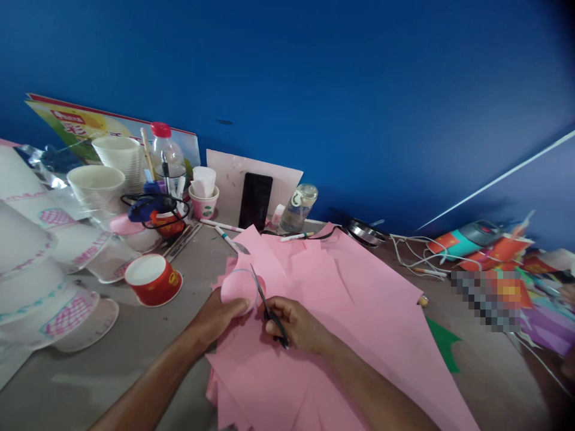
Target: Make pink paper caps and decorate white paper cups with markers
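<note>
My left hand (214, 317) is closed on a round pink paper piece (239, 290) with a pencilled circle on it, lifted a little off the table. My right hand (299, 325) grips a pair of black-handled scissors (268, 308). Their blades point up and left along the right edge of the round piece. Both hands hover over a large spread of pink paper sheets (341, 323) that covers the middle of the table.
A red paper cup (153, 279) stands left of my hands. Stacked white paper cups and bowls (40, 269) crowd the far left. Pens, a bottle (299, 207), a black phone (255, 200) and a glue gun (148, 206) sit along the blue wall. Cables and colourful papers (494, 263) lie right.
</note>
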A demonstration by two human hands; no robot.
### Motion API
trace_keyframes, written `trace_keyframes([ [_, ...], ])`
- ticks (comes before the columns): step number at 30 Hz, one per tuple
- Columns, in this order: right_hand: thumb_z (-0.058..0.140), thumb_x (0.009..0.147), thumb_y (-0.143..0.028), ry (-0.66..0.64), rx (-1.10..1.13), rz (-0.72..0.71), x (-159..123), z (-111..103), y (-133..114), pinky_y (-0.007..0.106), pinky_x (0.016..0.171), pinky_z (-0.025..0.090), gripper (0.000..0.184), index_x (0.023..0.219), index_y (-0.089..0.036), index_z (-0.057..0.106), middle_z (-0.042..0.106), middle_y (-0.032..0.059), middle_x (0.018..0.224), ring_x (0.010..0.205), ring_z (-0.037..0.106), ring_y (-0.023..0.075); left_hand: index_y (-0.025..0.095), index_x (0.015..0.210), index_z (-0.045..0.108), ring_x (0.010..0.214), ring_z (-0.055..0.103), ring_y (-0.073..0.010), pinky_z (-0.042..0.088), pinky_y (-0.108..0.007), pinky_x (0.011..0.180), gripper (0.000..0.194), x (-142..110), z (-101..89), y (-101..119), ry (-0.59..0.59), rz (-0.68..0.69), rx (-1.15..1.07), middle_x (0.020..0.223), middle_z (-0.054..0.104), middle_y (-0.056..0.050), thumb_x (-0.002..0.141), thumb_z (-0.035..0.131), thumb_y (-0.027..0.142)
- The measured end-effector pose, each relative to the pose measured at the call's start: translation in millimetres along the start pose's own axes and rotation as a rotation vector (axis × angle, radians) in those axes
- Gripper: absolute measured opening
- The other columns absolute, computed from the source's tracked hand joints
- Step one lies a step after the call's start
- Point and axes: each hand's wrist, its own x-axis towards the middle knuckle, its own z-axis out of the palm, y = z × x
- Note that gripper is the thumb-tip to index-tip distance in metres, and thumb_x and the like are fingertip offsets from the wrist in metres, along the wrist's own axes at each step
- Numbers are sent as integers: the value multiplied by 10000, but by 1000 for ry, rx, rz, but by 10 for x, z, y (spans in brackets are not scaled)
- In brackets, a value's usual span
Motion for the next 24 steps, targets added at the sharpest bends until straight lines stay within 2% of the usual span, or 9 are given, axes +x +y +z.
trace_keyframes([
  [9,826,578,-477,-8,-5,-17,4,1,7,209,503,382,475,841,-171,574,482,-60,653,518,382,53,152,607,580,530,474,-133,377,-275,556,133,8,-3,-6,-40,41,1,556,558,-8,647,600,277],
  [24,828,595,-427,-13,-31,-33,17,-28,49,211,515,374,437,840,-170,574,480,-75,618,516,371,51,165,564,551,508,469,-133,367,-271,531,143,0,4,10,-37,46,6,520,536,0,634,593,282],
])
